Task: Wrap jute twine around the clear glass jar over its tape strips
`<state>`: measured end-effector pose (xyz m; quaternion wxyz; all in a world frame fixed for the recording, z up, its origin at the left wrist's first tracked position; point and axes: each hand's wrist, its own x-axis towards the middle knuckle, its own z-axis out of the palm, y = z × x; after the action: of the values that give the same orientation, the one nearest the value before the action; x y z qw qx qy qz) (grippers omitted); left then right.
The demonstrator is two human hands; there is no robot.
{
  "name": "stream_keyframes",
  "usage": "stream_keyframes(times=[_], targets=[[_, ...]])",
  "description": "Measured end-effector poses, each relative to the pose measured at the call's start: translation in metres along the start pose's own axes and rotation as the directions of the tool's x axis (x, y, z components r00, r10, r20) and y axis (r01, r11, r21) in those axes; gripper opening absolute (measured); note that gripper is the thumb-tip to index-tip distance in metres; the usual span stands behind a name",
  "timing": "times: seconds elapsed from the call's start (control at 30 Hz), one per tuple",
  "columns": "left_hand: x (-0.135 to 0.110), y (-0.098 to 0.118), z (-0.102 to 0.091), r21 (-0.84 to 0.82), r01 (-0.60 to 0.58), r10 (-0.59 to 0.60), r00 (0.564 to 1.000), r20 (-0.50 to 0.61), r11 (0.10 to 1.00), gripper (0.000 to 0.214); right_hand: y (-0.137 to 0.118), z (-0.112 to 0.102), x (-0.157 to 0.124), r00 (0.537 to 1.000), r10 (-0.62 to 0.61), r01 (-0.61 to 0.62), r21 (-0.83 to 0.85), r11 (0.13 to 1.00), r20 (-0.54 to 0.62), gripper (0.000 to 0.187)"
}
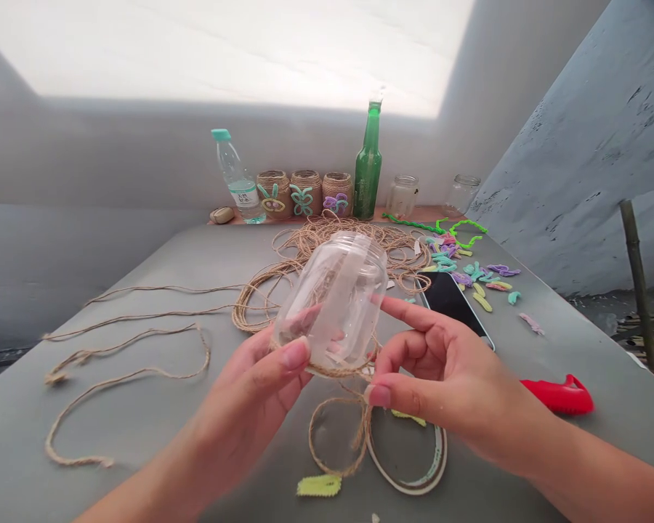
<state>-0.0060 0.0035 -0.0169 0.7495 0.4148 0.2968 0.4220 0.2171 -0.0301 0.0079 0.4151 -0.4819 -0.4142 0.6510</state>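
Half-hidden left fingers (296,354) clasp a clear glass jar (335,301) while right fingers (397,394) pinch brown twine (367,425) at its base, grey tabletop (142,407) beneath, pale wall (152,152) behind.

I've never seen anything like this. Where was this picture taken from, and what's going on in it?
There is no robot here, just a person's two bare hands. One camera, worn on the head, looks forward and down. The left hand holds a tilted clear jar, with twine around its base. The right hand pinches the twine beside it. On the gray table lie a twine heap, a phone and colorful fuzzy pieces. Behind stand a green bottle and three twine-wrapped jars.
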Motion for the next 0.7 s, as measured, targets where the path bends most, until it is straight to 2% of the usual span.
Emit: stream_keyframes(times=[0.07, 0.13, 0.27, 0.37, 0.47, 0.63, 0.7], targets=[[-0.002, 0.002, 0.004, -0.005, -0.024, 0.024, 0.999, -0.043, 1.000, 0.046, -0.002, 0.000, 0.001, 1.000, 0.027, -0.026, 0.035, 0.999, -0.009, 0.123], [-0.003, 0.006, 0.006, -0.010, -0.051, 0.050, 0.994, -0.101, 0.999, 0.046, -0.003, -0.001, 0.002, 1.000, 0.024, -0.024, 0.024, 0.999, -0.008, 0.119], [0.001, 0.011, 0.004, -0.028, -0.107, 0.103, 0.989, -0.105, 0.994, 0.044, -0.002, -0.003, -0.001, 0.998, -0.050, 0.052, -0.079, 0.995, 0.037, 0.080], [0.003, 0.012, 0.005, -0.050, -0.109, 0.106, 0.992, -0.062, 0.993, 0.038, -0.002, -0.003, -0.003, 0.988, -0.150, 0.154, -0.154, 0.976, 0.037, 0.057], [0.002, 0.011, 0.008, -0.053, -0.088, 0.087, 0.996, -0.027, 0.995, 0.038, -0.002, -0.004, -0.002, 0.981, -0.191, 0.192, -0.183, 0.964, 0.022, 0.040], [-0.004, 0.007, 0.009, -0.129, 0.001, -0.003, 1.000, -0.018, 0.992, 0.039, 0.002, -0.006, 0.003, 0.982, -0.189, 0.184, -0.197, 0.963, -0.005, 0.037], [-0.005, 0.006, 0.009, -0.156, 0.032, -0.035, 0.999, -0.013, 0.987, 0.041, 0.004, -0.005, 0.005, 0.988, -0.152, 0.149, -0.177, 0.973, -0.007, 0.038]])
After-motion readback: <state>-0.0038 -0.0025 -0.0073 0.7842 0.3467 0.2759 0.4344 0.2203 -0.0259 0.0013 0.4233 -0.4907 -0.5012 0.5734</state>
